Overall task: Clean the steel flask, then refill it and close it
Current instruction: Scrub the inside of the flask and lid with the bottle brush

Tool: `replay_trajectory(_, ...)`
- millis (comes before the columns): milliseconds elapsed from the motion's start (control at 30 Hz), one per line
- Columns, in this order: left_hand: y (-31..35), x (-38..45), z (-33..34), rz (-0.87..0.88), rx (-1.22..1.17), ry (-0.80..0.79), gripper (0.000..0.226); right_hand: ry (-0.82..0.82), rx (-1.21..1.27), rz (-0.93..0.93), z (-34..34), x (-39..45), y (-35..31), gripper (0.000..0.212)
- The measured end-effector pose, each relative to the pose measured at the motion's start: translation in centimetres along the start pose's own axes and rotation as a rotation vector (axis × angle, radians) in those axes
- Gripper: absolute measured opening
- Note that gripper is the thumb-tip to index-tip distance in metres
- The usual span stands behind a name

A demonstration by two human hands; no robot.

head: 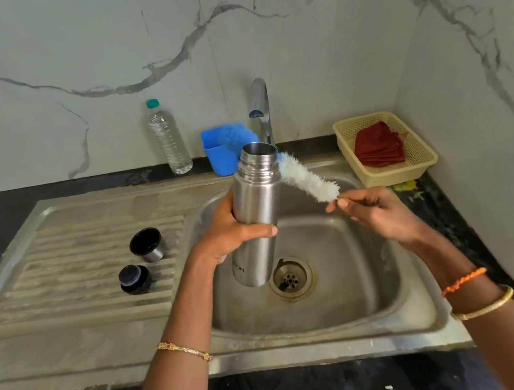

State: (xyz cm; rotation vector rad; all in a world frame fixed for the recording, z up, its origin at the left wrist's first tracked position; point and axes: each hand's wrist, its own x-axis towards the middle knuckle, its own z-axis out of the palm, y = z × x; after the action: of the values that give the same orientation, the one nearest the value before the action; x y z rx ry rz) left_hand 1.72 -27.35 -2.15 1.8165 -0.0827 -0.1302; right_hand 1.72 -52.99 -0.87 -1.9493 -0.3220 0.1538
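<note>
My left hand [231,230] grips the open steel flask [256,208] round its middle, holding it nearly upright over the sink basin [350,281]. My right hand [375,211] pinches the handle end of a white bottle brush [308,180]. The brush's bristled head lies outside the flask, its tip beside the threaded neck. On the draining board [55,264] stand the flask's steel cup lid [147,244] and its black stopper [134,279].
A tap [261,108] rises behind the flask, no water visibly running. A clear plastic water bottle [169,138] and a blue cup holding a blue scrubber [222,152] stand at the back. A yellow basket [421,162] with a red cloth sits at the right.
</note>
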Motion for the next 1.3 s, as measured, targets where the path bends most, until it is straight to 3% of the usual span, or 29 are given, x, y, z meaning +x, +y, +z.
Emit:
replay_trajectory(200, -0.6, 0.9, 0.7, 0.061, -0.287, 0.220, 0.069, 0.178, 0.190, 0.046, 5.2, -3.9, 2.9, 0.027)
replay_trajectory(367, -0.5, 1.2, 4.4, 0.090, -0.545, 0.364, 0.070, 0.263, 0.108, 0.022, 7.7, -4.4, -1.0, 0.027)
replay_trajectory(500, -0.6, 1.9, 3.2, 0.115, -0.822, 0.401, 0.065, 0.267, 0.019, 0.164, 8.1, -7.8, 0.5, 0.027)
replay_trajectory(600, -1.1, 2.2, 2.5, 0.158, -0.836, 0.411, 0.069, 0.234, -0.009, 0.221, 7.8, -7.5, 0.4, 0.026)
replay_trajectory(767, -1.6, 2.1, 1.6, 0.159, -0.919, 0.355, 0.086, 0.219, -0.085, 0.133, 8.7, -5.6, -1.5, 0.027)
replay_trajectory(933, -1.7, 1.9, 0.1, 0.199, -0.905, 0.367, 0.072, 0.254, -0.142, 0.267, 8.2, -6.9, 1.7, 0.024)
replay_trajectory(1133, -2.3, 1.5, 0.6, 0.137, -0.837, 0.398, 0.066, 0.186, -0.165, 0.094, 8.7, -5.4, -1.3, 0.023)
replay_trajectory(1300, -2.6, 1.0, -0.1, 0.102, -0.801, 0.420, 0.056, 0.191, -0.193, 0.335, 7.3, -6.1, 2.5, 0.025)
